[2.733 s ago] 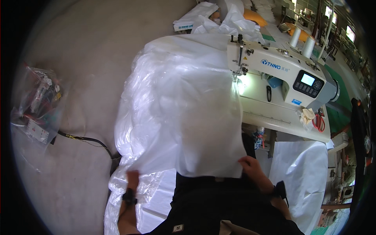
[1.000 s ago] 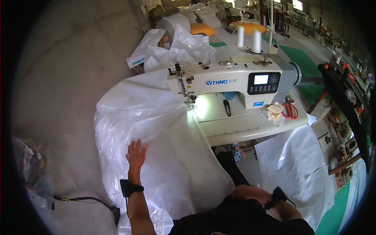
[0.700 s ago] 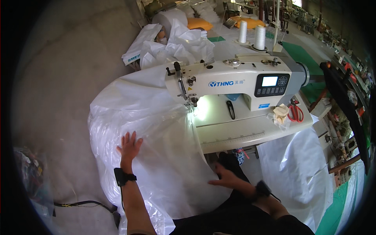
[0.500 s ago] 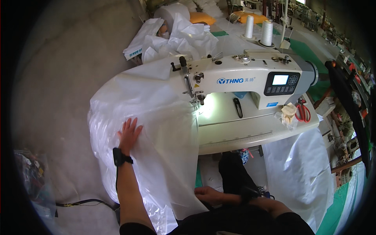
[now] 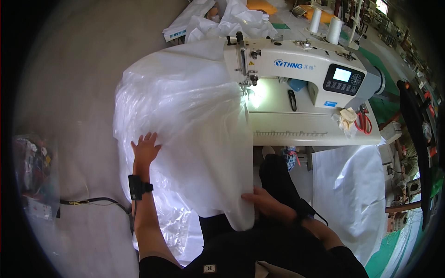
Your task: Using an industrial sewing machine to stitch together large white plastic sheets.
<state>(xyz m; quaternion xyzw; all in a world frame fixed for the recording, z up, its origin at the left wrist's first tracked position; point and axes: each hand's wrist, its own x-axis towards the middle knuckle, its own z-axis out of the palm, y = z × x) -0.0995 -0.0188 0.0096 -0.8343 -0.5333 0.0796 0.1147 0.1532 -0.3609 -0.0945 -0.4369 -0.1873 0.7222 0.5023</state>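
A big clear plastic sheet (image 5: 190, 120) billows over the left end of a white sewing machine table (image 5: 301, 132) and hangs down to the floor. My left hand (image 5: 145, 149) lies flat on the sheet's left side, fingers spread, a black band on the wrist. My right hand (image 5: 265, 205) grips the sheet's lower right corner above my lap. The white sewing machine (image 5: 306, 69) stands behind, its lit needle area (image 5: 250, 90) at the sheet's edge.
Red-handled scissors (image 5: 364, 123) and a crumpled rag (image 5: 346, 118) lie on the table's right end. White woven fabric (image 5: 350, 185) hangs at the right. Two thread cones (image 5: 327, 25) stand behind the machine. A black cable (image 5: 92, 202) and a bag of clutter (image 5: 32, 171) lie on the floor, left.
My right hand has come up from my lap and taken the sheet's lower corner. My left hand stays spread on the sheet, which now bulges higher over the table.
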